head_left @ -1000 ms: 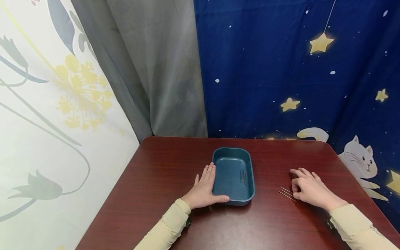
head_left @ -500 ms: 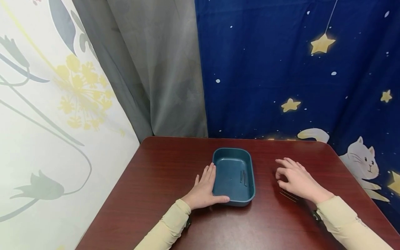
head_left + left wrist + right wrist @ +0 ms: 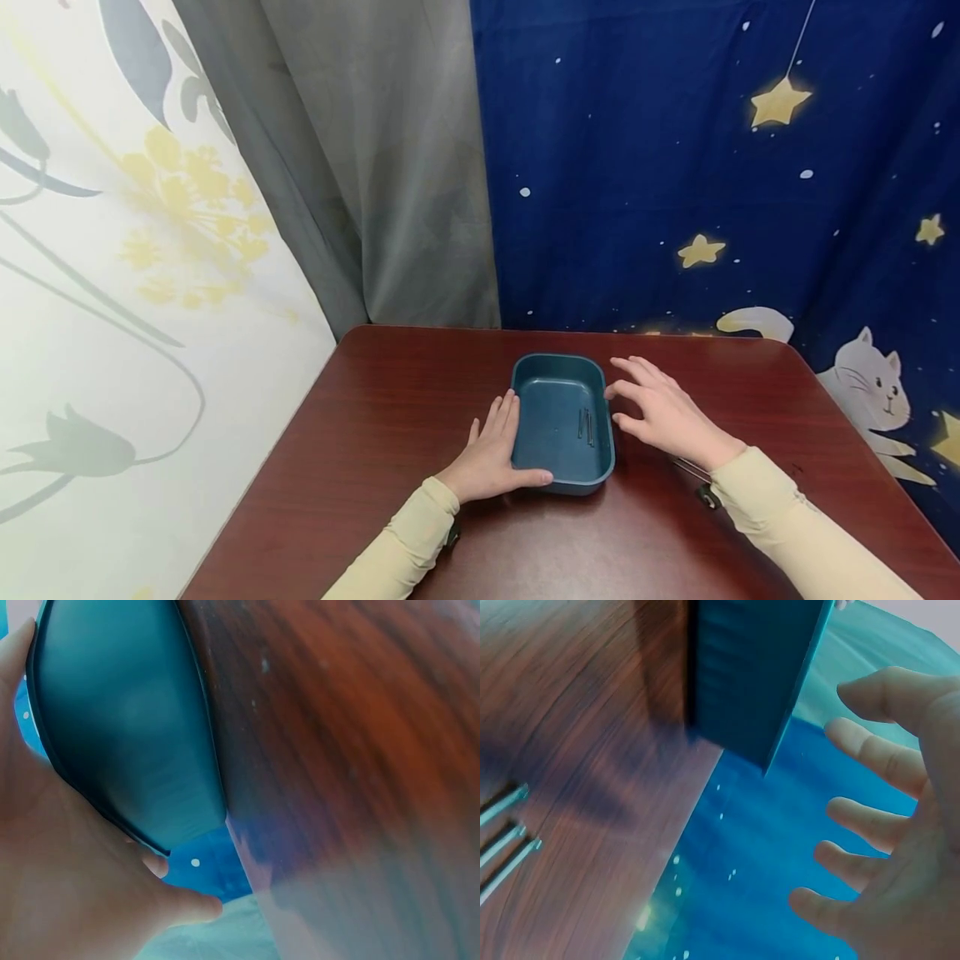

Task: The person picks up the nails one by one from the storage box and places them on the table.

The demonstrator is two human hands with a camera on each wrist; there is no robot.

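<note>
A dark blue-green plastic tray [image 3: 555,442] stands on the table with a few thin dark metal rods [image 3: 586,427] lying in its right part. My left hand [image 3: 487,462] rests along its left side, fingers straight and thumb over the near rim; the left wrist view shows the tray's outer wall [image 3: 135,727] beside that hand. At the right rim hovers my right hand [image 3: 660,412], fingers spread and loosely bent. Nothing shows between those fingers in the right wrist view. Three nail-like metal rods [image 3: 506,844] lie side by side on the table, partly hidden by the right wrist in the head view.
The brown wooden table [image 3: 420,375] reaches back to a grey curtain [image 3: 420,167] and a dark blue star-patterned curtain [image 3: 637,167]. A white flower-printed panel [image 3: 225,375] borders the left side.
My right hand has moved left from over the rods on the table to the tray's right rim, its fingers spreading. The left hand and the tray have stayed in place.
</note>
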